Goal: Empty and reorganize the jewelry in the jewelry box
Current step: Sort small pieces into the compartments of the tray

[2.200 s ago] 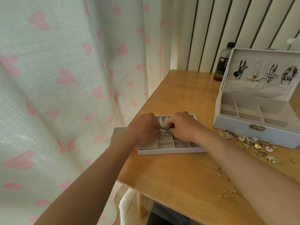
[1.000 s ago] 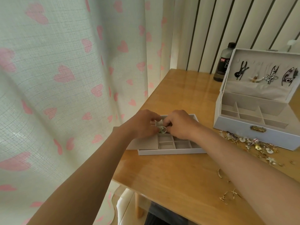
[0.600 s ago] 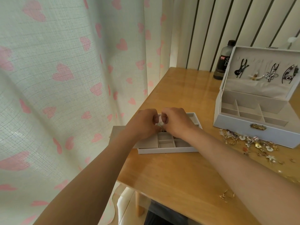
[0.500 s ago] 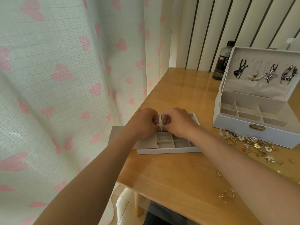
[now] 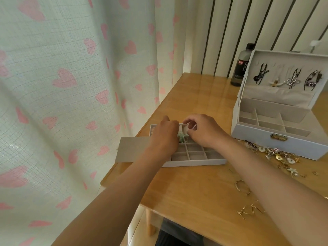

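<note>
Midway through, the left hand (image 5: 165, 137) and right hand (image 5: 204, 130), grips clenched on a green trinket (image 5: 182, 138), worked over the tray (image 5: 195, 161); the jewelry box (image 5: 276, 139) sat mostly emptied, loose jewelry (image 5: 276, 154) unsorted on the counter (image 5: 195, 192).

L hand (image 5: 165, 137) & R hand (image 5: 205, 132) bare, both forearms (image 5: 124, 192) bare up to frame edge.

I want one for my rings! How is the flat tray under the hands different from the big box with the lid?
The tray is shallow and lidless; the jewelry box is taller, lid up, holding hair clips. The left hand and right hand work over the tray; neither touches the jewelry box. Both are pale with beige compartments.
</note>
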